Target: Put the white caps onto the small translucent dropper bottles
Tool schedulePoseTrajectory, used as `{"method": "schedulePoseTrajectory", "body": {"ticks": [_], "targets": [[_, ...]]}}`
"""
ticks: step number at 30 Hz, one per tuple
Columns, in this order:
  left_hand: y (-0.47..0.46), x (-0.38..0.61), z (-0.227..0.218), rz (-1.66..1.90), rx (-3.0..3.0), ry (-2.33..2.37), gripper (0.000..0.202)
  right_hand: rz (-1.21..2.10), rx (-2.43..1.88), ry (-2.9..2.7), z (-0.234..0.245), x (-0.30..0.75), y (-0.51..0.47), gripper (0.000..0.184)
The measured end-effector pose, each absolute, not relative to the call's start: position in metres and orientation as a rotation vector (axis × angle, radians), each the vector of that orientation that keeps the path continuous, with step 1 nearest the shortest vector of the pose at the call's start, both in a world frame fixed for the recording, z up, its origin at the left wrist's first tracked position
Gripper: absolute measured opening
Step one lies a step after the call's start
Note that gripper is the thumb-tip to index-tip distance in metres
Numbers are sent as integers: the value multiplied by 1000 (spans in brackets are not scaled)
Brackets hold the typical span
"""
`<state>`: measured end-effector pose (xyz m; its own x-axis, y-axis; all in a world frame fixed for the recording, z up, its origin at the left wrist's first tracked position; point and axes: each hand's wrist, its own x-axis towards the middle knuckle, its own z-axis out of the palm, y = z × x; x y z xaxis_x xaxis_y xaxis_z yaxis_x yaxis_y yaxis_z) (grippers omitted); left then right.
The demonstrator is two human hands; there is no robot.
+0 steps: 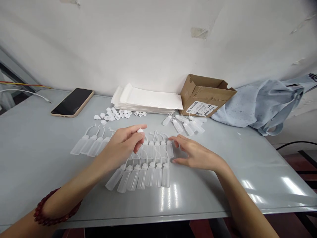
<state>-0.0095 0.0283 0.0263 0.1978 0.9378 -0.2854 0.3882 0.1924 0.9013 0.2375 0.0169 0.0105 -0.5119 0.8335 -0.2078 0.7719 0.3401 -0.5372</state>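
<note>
My left hand [126,142] is closed in a pinch on a small white cap [140,131], above the middle of the table. My right hand [192,150] is open, thumb and fingers apart, beside the rightmost squeeze bottle [169,149] of the back row. Its fingertips are close to that bottle's top; whether they touch it I cannot tell. In front lies a row of translucent squeeze bottles [142,177] with thin curved tubes at their tops. Another group of bottles [86,145] lies to the left, partly hidden by my left hand and forearm.
Loose white caps [112,114] lie behind my left hand. More bottles [188,125] are piled before an open cardboard box [208,94]. White envelopes [151,99] are stacked by the wall, with a phone [73,101] at left and a light blue cloth bag [255,102] at right on the grey table [44,172].
</note>
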Motion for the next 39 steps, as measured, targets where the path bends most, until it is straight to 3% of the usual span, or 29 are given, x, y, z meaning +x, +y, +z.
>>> {"method": "schedulePoseTrajectory", "body": {"ticks": [8,15,20,26,39], "targets": [[24,-5,27,690,1342,1436,46,902,-1529,-2488,6,232,18,50],[21,-3,29,655,1374,1462,48,868,-1517,-2379,10,238,20,51],[23,-7,28,603,1385,1396,51,1061,-1489,-2090,15,238,17,52],[20,-9,26,478,1506,1232,54,1145,-1348,-1927,10,219,10,26],[19,-1,24,581,1415,1113,25,764,-1217,-2132,-11,200,0,25]]}}
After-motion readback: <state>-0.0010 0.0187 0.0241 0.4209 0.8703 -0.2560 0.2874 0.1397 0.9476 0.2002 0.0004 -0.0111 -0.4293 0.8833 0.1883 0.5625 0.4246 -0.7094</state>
